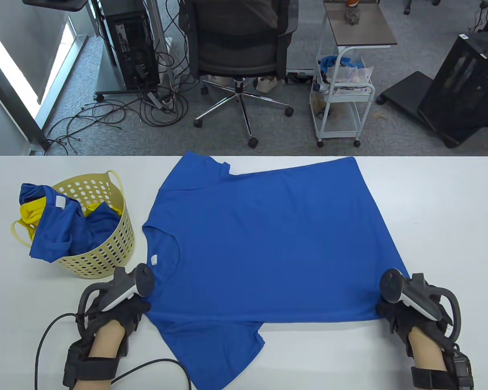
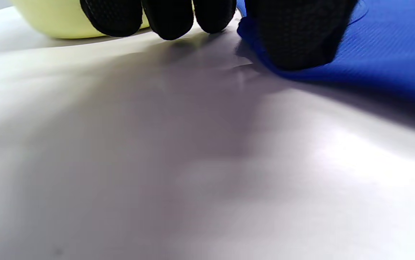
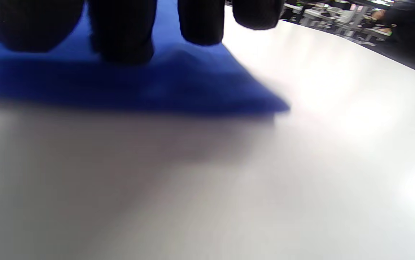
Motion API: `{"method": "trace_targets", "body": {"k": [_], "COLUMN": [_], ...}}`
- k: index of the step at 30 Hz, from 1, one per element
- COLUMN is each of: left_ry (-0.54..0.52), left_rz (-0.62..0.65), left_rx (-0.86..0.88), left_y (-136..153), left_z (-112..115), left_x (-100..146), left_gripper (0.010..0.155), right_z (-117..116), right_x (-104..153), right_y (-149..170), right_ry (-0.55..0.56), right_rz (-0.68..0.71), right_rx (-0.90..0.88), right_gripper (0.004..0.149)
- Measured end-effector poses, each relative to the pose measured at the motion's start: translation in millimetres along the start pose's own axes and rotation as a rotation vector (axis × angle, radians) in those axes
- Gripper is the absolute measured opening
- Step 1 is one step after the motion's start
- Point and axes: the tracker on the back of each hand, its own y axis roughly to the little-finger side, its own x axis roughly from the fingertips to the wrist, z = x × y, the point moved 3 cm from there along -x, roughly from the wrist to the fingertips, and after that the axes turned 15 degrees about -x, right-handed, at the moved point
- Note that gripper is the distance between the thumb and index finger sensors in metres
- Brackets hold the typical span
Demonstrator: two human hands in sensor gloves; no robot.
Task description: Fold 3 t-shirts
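Shirt on table: 1 blue t-shirt (image 1: 264, 239) lies spread flat on the white table (image 1: 443, 211), collar pointing left, hem on the right, not folded at all yet.
Left hand: left hand (image 1: 120, 310) grips the near shoulder edge; the wrist view shows the thumb on the cloth and the other fingers (image 2: 167, 18) down at the tabletop.
Right hand: right hand (image 1: 406, 313) grasps the near hem corner, fingers on top of the fabric.
Basket: yellow basket (image 1: 110, 239) at the left holds more bunched-up shirts, blue and yellow.
Progress: looks like 0 of 3 done, so basically the very start.
Left to do: fold this one, then the basket ones.
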Motion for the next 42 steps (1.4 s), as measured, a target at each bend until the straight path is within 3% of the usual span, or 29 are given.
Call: {"method": "trace_targets", "body": {"k": [2, 4, 5, 7, 11, 12, 14, 16, 21, 25, 29, 37, 42], "left_ry": [-0.01, -0.1, -0.154, -0.194, -0.076, -0.089, -0.11, -0.123, -0.184, -0.221, -0.148, -0.11, -0.115], "left_rz": [0.004, -0.022, -0.03, -0.015, -0.017, -0.035, -0.033, -0.036, -0.078, -0.079, -0.08, -0.176, -0.173], "left_rx": [0.006, 0.027, 0.051, 0.09, -0.008, -0.016, 0.007, 0.004, -0.023, -0.02, -0.018, 0.061, 0.063], "left_y": [7, 15, 18, 18, 6, 8, 7, 8, 12, 13, 13, 27, 29], "left_z": [1, -3, -6, -8, 4, 1, 1, 0, -1, -4, -1, 7, 12], "left_x": [1, 4, 6, 7, 0, 0, -1, 1, 3, 7, 6, 1, -1], "left_gripper": [0.063, 0.057, 0.055, 0.053, 0.058, 0.057, 0.056, 0.055, 0.053, 0.05, 0.052, 0.045, 0.041], "right_z": [3, 13, 14, 10, -9, -8, 1, 6, 7, 7, 3, 3, 0], "right_x": [1, 3, 2, -6, -17, -17, -19, -24, -34, -32, -34, -32, -30], "right_y": [-1, 2, 4, 13, 27, 30, 31, 35, 49, 57, 63, 67, 73], "right_ry": [0.013, 0.189, 0.222, 0.193, 0.102, 0.095, 0.134, 0.094, 0.134, 0.183, 0.088, 0.202, 0.196], "right_rz": [0.003, -0.001, -0.007, -0.066, -0.154, -0.178, -0.151, -0.152, -0.064, 0.026, -0.033, -0.071, -0.065], "right_rx": [0.002, -0.026, -0.039, -0.048, -0.05, -0.031, -0.098, -0.058, -0.027, -0.188, -0.14, -0.152, -0.191], "right_gripper": [0.042, 0.047, 0.047, 0.051, 0.046, 0.047, 0.041, 0.038, 0.042, 0.042, 0.046, 0.035, 0.034]}}
